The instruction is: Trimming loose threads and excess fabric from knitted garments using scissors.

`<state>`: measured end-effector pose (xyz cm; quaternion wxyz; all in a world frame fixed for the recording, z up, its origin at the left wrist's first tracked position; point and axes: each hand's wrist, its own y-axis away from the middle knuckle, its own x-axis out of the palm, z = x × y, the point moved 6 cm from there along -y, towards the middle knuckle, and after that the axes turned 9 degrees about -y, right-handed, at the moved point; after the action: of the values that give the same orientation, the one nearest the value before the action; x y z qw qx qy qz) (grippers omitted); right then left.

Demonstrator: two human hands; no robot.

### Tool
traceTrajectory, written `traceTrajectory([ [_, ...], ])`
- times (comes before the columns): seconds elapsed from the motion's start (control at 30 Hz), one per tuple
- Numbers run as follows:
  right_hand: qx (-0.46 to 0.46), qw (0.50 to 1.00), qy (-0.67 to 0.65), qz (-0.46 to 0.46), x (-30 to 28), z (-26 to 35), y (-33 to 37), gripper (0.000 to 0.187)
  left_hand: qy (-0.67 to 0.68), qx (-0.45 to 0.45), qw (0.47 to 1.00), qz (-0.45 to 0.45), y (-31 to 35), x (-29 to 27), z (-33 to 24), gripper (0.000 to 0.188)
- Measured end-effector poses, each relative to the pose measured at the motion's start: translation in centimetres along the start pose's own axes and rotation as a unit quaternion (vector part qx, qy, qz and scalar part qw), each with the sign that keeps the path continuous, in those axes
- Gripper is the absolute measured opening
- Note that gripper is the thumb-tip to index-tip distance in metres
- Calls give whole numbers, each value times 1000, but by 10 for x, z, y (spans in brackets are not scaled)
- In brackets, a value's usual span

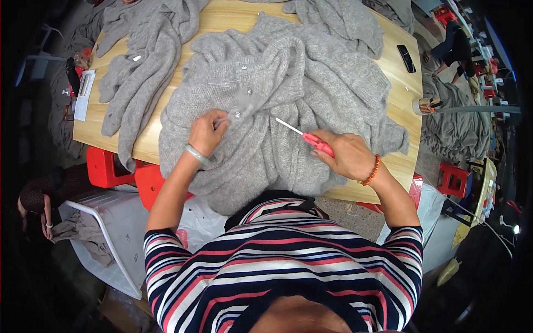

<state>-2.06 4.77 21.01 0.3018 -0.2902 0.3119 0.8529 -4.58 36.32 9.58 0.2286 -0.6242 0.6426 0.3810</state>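
Left fingers (221, 128), nearer lowest visible button (238, 115), pinch grey garment (344, 72); right fingers (324, 135) grip red-handled tool (318, 144), shaft (289, 127) slanting up-left, tip (278, 119) apart, to button's right.

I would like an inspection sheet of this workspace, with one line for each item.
Surface: wood-look table, mostly covered.
Job's things: grey garment with buttons, bunched; red-handled tool, tip over the garment.
Clutter: black device, right; other garments, left and far side.
Hands: left hand holds garment beside a button; right hand grips tool.
Cables: pale cord, right, off the table.
Surroundings: red stools, white bin, co-workers both sides.
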Motion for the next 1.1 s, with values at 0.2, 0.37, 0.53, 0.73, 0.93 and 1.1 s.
traceTrajectory([
  [0.2, -66, 989, 27, 133, 33, 26, 5, 37, 447, -85, 890, 0, -15, 61, 36, 3],
  [0.37, -33, 994, 32, 101, 30, 23, 1, 38, 582, -133, 802, -4, -5, 75, 43, 5],
  [0.53, -25, 998, -21, 59, 23, 9, 10, 41, 236, -10, 970, -48, 0, 29, -19, 42],
  [0.73, 20, 994, -56, -96, -6, -18, 29, 41, -251, 87, 954, -135, -44, 30, -126, 98],
  [0.93, 30, 992, -49, -114, -11, -25, 41, 43, -115, 63, 987, -88, -127, 12, -45, 38],
  [1.1, 55, 987, -78, -133, -16, -28, 26, 41, 224, 2, 975, 0, -93, -84, -33, 19],
])
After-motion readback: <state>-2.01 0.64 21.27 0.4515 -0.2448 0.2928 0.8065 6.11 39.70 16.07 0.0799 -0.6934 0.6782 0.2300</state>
